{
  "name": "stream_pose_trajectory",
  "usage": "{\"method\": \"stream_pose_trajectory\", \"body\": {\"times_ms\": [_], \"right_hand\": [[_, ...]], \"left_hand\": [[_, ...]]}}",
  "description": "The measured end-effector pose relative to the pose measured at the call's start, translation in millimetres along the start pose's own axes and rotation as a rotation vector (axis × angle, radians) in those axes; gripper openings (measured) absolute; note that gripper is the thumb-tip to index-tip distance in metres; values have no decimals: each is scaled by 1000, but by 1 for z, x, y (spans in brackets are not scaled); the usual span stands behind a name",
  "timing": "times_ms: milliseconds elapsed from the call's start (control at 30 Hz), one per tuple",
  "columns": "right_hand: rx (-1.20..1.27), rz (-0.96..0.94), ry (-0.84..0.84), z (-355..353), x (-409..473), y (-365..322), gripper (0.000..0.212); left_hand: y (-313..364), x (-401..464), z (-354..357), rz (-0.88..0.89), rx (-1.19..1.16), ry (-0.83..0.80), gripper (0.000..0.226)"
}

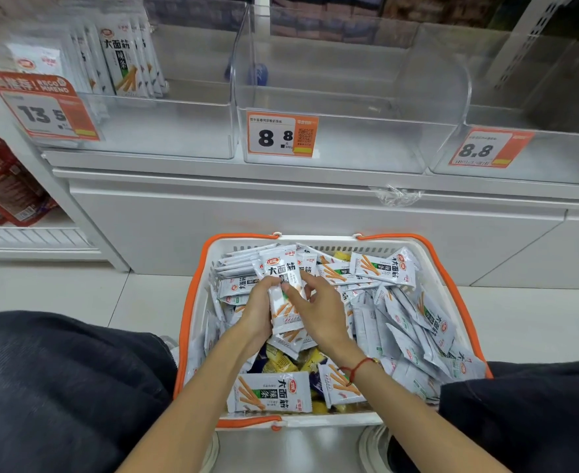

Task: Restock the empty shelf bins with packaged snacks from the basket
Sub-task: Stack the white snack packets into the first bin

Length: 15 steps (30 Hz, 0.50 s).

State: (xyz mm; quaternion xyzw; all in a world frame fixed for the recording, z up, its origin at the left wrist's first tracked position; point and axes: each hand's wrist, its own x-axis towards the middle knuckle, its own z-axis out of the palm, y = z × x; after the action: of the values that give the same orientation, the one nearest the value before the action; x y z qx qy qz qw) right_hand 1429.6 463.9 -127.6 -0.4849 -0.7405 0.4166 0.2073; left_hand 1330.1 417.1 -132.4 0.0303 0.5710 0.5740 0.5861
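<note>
A white basket with an orange rim (192,295) sits on the floor between my knees, full of silver-white snack packets (404,322) and some yellow ones (281,361). My left hand (259,310) and my right hand (320,310) together grip an upright stack of the silver packets (283,285) over the basket's middle, one hand on each side. Above stand clear shelf bins: the left bin (165,131) holds a few upright packets (124,63) at its back left, the middle bin (349,141) and the right bin (554,158) hold nothing.
Orange price tags (281,134) hang on the bin fronts. A white cabinet front (281,216) lies between shelf and basket. Red packages (5,186) fill a lower shelf at the left. My dark-trousered knees (59,387) flank the basket.
</note>
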Motion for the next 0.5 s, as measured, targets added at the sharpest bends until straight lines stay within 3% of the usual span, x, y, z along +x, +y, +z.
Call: {"method": "stream_pose_trajectory", "body": {"times_ms": [67,133,267,367,500], "right_hand": [[18,-5,-112,-2,3,-1,40],[187,90,-233,-9,10,-6,37],[317,343,-117,-31,30,5,30],[243,477,-188,-39,33,18,28],[230,393,-353,-30,31,-6,29]], "left_hand": [[0,2,-5,-14,-25,16,27],[2,1,-12,-12,-59,44,26],[9,5,-26,44,-118,106,20],[15,1,-33,84,-145,118,20],[27,-9,-36,160,-57,130,22]]}}
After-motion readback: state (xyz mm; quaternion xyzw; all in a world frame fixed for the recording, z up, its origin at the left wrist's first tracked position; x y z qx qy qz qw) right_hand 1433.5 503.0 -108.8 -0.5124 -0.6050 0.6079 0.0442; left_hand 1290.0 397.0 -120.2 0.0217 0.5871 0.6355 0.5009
